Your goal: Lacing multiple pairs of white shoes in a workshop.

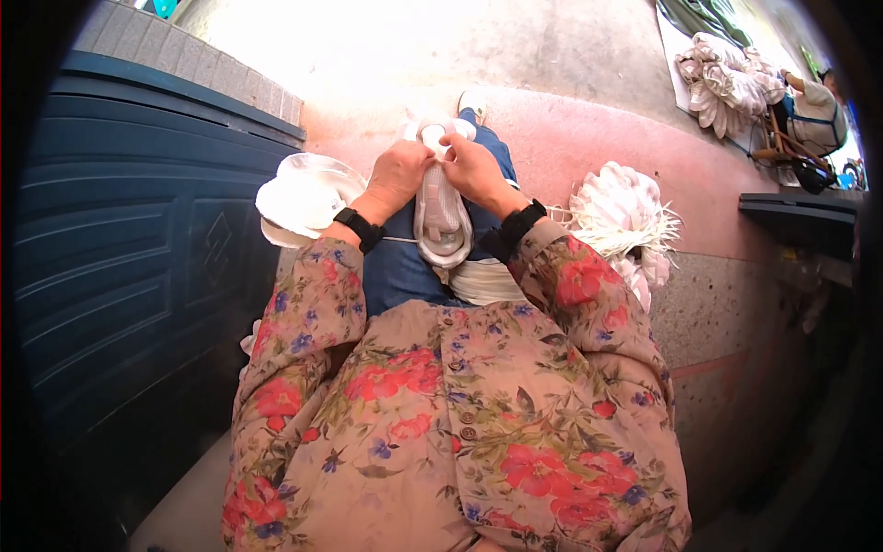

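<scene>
Head view. Item: one pale shoe (443, 216), white and pinkish, over my denim-clad legs. Lie: from my fingertips back toward my body; long axis almost straight along that line, its rounded end nearest me. Key relation: the fingertips meet over its far part, with most of its length on my side of them. Neither hand is plainly nearer; both are at it.

Left hand (400, 175): in from the left, knuckles up, fingers curled and closed, pinching at the shoe's upper; lace or edge, I can't make out which. Right hand (475, 175): in from the right, thumb and forefinger bent toward the left fingertips; whether they grip anything, I can't say.

Pose: forearms slanting inward, wrists close together, a black band on each.

Surroundings: left of my fingers, a white, rounded, bag-like holder (274, 210); right of them, well apart, a heap of pale pink pieces (614, 191) with loose white strands.
</scene>
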`<state>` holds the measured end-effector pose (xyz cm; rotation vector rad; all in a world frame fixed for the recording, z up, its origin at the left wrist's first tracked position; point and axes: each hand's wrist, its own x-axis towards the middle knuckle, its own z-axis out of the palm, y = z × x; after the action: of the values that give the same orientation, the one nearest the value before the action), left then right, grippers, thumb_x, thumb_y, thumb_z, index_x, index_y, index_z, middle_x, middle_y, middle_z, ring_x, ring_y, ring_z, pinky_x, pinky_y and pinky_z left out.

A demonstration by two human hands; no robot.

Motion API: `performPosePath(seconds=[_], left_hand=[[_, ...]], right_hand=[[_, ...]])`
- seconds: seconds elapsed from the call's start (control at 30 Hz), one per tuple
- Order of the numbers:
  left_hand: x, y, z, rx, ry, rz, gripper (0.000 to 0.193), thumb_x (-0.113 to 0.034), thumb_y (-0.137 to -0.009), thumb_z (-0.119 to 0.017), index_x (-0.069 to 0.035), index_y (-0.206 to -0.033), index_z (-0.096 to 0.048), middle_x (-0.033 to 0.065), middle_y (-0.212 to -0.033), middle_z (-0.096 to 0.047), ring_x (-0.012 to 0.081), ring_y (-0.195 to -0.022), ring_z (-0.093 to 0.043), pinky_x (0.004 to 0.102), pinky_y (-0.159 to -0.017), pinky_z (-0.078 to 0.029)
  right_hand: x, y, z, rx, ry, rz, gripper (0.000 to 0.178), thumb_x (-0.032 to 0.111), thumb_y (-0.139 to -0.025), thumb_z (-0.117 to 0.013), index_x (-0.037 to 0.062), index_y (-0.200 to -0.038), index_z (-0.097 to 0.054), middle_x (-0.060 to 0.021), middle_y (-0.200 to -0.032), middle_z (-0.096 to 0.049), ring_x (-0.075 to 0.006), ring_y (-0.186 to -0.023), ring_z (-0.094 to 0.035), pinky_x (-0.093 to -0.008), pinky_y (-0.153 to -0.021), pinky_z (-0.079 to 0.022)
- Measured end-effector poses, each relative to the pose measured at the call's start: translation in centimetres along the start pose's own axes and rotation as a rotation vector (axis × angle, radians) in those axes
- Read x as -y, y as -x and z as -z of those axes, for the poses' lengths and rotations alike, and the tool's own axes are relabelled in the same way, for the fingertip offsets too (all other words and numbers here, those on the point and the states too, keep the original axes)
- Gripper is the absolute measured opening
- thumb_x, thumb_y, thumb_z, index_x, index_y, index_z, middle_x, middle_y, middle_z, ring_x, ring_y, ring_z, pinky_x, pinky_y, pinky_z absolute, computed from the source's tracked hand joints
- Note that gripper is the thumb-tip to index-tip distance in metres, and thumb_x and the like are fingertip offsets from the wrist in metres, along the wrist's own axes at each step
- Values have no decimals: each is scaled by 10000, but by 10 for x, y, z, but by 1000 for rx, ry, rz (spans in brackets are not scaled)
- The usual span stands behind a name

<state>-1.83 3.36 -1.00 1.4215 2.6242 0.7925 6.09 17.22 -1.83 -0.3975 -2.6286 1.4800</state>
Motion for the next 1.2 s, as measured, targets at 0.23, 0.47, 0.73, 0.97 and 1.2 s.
performPosePath(seconds=[0.23,0.47,0.73,0.97,1.2], left_hand=[[79,28,61,-339,-246,4,41,-39,-730,-478,-37,-716,-517,154,-723,-526,311,-687,-518,382,-578,-416],[210,204,335,-1416,710,853,173,-69,-839,-420,59,-900,-519,146,-836,-586,228,-729,-592,360,-688,-519],[205,320,454,-1278,965,782,163,-9,-861,-344,-33,-707,-390,37,-633,-372,138,-513,-362,260,-491,-339],[115,144,285,-610,589,997,67,-136,-828,-551,-89,-828,-503,-76,-586,-375,4,-455,-325,163,-360,-255],[-7,28,103,231,901,811,238,-116,-792,-545,35,-976,-528,75,-766,-590,106,-611,-574,211,-542,-470]], right_hand=[[-39,42,57,120,-71,-67,389,258,-714,-661,32,-1009,-548,-106,-739,-582,-233,-661,-557,-334,-611,-442],[-121,153,191,-123,-675,-507,276,187,-801,-572,36,-1032,-571,67,-631,-472,-26,-515,-415,-172,-461,-348],[-254,264,376,-805,-2002,-17,206,15,-882,-401,11,-1065,-494,-71,-725,-510,-160,-648,-492,-233,-534,-382],[-83,140,299,-664,-616,-11,263,54,-881,-456,-8,-1134,-488,-106,-1132,-527,-157,-1038,-518,-279,-924,-421],[-31,55,75,-64,96,326,119,79,-776,-539,66,-823,-647,-126,-802,-590,-278,-767,-564,-358,-657,-442]])
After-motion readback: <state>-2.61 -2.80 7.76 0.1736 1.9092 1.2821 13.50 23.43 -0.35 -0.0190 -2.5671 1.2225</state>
